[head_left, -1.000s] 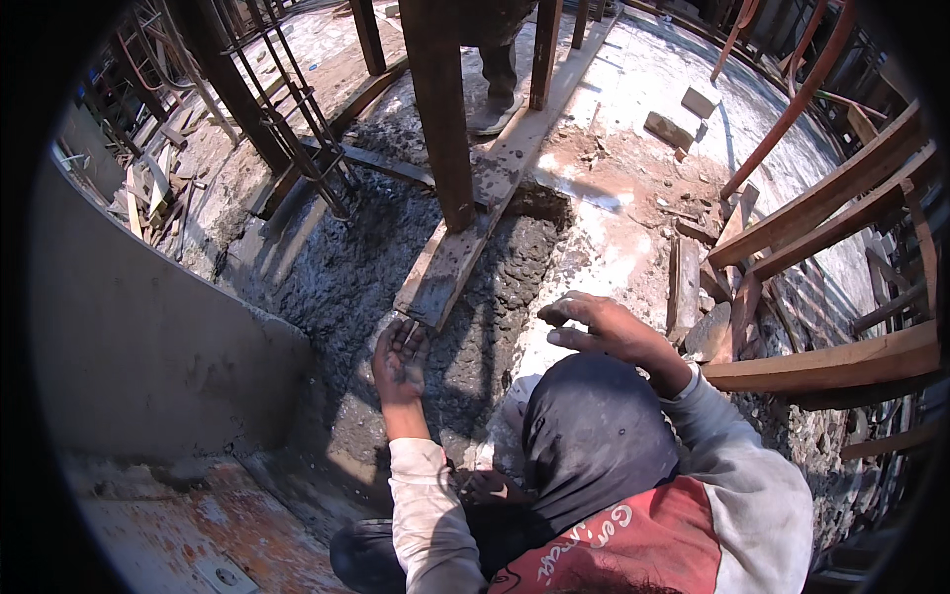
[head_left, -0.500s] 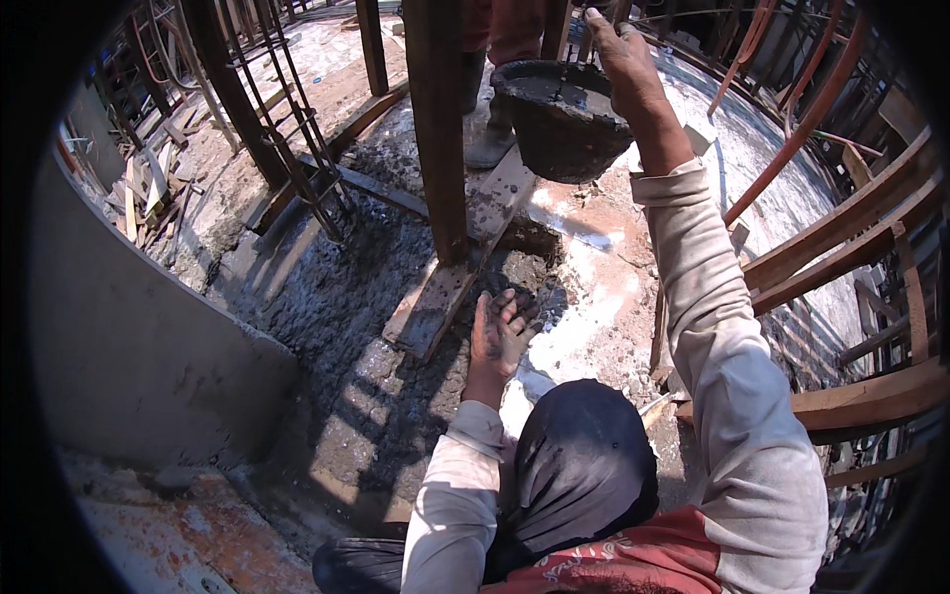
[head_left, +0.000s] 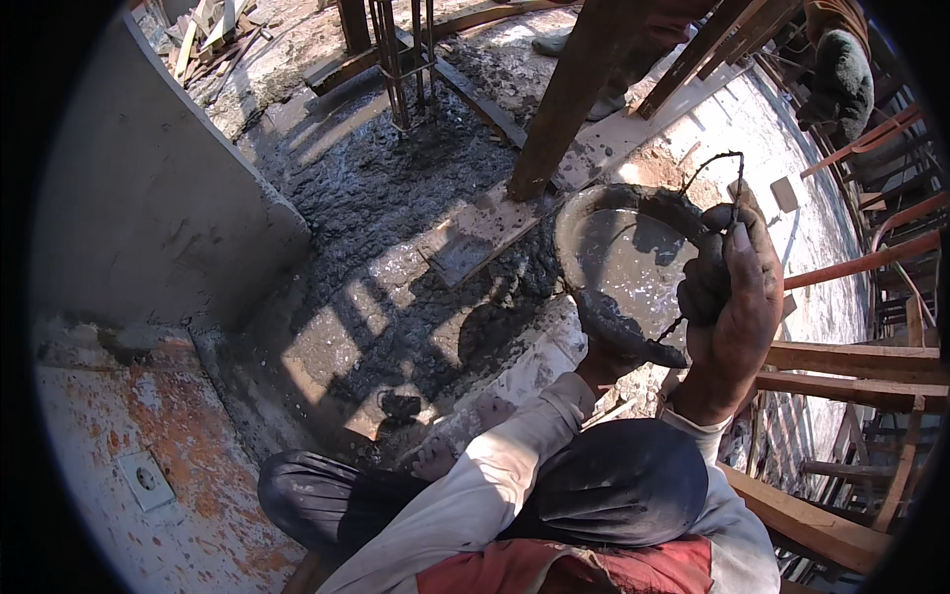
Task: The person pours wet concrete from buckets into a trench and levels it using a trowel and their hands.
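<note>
A black bucket (head_left: 577, 230) of watery grey cement mix rests on the ground in front of me, against a wooden plank (head_left: 465, 245). My right hand (head_left: 727, 287) is raised over its right side, fingers closed round the thin, dark loop of the bucket's handle. My left hand (head_left: 625, 335), dark with wet cement, is at the near rim and appears to grip it; its fingertips are partly lost against the dark rim. Wet grey concrete (head_left: 396, 218) spreads over the ground left of the bucket.
A wooden post (head_left: 564, 109) stands on the plank. Steel rebar (head_left: 404, 79) rises from the concrete farther off. A smooth grey wall (head_left: 158, 188) bounds the left. Timber beams (head_left: 851, 361) lie at the right. Another person's boot (head_left: 606, 104) and muddy grey glove (head_left: 846, 84) are beyond.
The bucket has come down from the far side to the ground near me. My right hand has lowered and drawn closer. My left hand has moved right, from above the concrete to the bucket's rim.
</note>
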The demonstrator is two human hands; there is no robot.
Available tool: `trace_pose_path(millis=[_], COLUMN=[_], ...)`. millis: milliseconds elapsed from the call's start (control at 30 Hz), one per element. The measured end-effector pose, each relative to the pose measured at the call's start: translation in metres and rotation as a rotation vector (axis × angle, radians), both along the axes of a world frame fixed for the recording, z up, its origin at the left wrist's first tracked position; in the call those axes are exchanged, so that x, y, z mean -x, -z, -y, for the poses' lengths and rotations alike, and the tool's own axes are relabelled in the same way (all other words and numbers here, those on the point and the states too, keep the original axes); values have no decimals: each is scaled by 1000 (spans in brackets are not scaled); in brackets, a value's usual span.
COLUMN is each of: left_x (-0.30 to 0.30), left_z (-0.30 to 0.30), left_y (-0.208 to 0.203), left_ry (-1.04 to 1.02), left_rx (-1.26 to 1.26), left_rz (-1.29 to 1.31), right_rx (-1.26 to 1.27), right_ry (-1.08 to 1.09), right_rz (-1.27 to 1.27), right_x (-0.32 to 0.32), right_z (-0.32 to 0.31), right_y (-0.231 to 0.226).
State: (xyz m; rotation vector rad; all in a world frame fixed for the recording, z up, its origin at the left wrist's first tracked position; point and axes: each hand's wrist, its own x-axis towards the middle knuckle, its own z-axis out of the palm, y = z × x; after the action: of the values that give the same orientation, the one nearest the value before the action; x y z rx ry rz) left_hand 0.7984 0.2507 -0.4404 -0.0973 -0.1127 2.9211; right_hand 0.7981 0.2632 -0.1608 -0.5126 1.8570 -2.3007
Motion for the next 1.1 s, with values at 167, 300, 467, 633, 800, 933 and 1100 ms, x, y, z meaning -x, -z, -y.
trace_pose_path(millis=[167,300,467,633,800,933,1100], left_x=[-80,-141,-208,-214,-227,-225,-71], left_z=[96,168,244,256,252,243,148], left_y=[32,40,36,-7,72,88,-23], left_ry=[-360,-642,-909,-973,-872,-801,-739], left_rx=[524,914,1387,1125,1275,1459,2297], left_rz=[315,600,824,712,921,902,542], right_rx=[-143,-46,-4,-348,-555,-528,-179], right_ry=[-281,-527,-588,-477,-329,-376,-603], right_rz=[214,391,366,266,303,179,129], right_x=[-28,-23,-29,-52,-74,-84,-140], right_z=[6,6,29,56,45,35,79], right_y=[54,88,147,230,340,380,431])
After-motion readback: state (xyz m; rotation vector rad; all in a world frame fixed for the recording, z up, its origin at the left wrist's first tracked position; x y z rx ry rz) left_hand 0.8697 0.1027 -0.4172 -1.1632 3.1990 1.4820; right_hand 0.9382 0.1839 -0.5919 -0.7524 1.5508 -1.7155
